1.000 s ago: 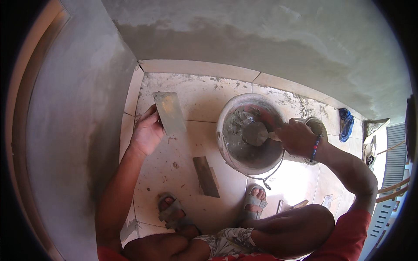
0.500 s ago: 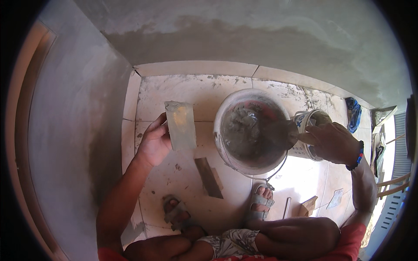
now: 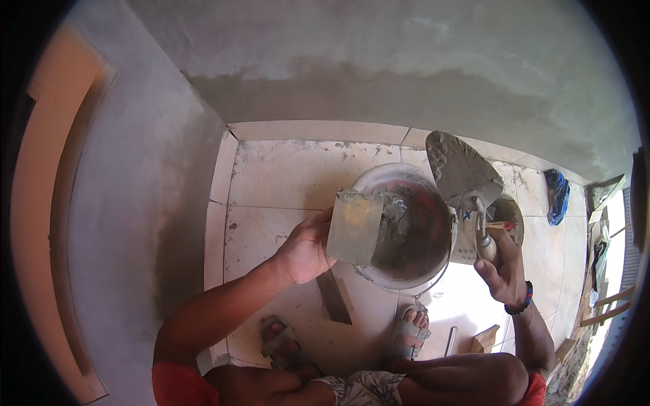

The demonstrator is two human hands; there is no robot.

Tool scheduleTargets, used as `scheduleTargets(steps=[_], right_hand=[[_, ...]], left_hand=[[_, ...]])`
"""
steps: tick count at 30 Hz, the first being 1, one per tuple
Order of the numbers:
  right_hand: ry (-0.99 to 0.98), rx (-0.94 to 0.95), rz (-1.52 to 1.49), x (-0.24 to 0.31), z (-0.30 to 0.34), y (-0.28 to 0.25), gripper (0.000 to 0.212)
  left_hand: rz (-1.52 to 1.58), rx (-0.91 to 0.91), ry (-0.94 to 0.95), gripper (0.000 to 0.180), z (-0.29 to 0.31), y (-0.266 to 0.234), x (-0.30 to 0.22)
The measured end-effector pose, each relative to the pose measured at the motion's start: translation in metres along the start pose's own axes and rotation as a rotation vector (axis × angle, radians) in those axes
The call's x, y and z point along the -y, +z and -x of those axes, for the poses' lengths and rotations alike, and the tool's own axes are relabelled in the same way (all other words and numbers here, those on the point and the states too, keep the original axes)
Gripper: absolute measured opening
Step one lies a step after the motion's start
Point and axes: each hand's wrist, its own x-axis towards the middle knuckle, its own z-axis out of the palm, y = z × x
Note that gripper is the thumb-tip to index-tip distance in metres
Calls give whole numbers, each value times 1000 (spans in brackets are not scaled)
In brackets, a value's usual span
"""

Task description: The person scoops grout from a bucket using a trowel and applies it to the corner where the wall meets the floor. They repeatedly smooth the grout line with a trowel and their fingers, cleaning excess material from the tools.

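Observation:
My left hand [image 3: 302,252] is closed on a flat rectangular plastering float [image 3: 354,229], its grey face up and a little mortar along its far edge; any handle is hidden. The float overlaps the left rim of a large bucket [image 3: 369,177] with wet grey mortar [image 3: 414,237] inside. In my right hand [image 3: 504,269] is a trowel, gripped by its handle. Its broad pointed blade [image 3: 462,168], coated in mortar, is raised over the bucket's far right side, tip away from me. A smaller white bucket [image 3: 464,252] stands beside the large one, partly behind the trowel and hand.
Beyond the buckets rises a plastered wall [image 3: 338,95], damp along its lower part; another wall [image 3: 128,203] stands at left. A dark wooden offcut [image 3: 333,298] lies on the tiles before my feet. A blue cloth or bag [image 3: 557,196] lies far right, a wood block [image 3: 485,340] nearer.
My left hand has brought the float rightward to the bucket's rim. My right hand has lifted the trowel out of the bucket and turned its blade away from me, mortar on it.

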Motion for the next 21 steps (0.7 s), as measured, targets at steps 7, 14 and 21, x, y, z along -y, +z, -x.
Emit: scheduleTargets(steps=[7, 14, 21], right_hand=[[-184, -41, 50, -21, 7, 51, 52], [-208, -28, 76, -24, 5, 80, 56], [-143, -31, 70, -33, 21, 79, 55]], left_hand=[[124, 224, -27, 36, -15, 31, 11], [117, 314, 1, 48, -15, 48, 14], [158, 295, 11, 51, -17, 48, 4]])
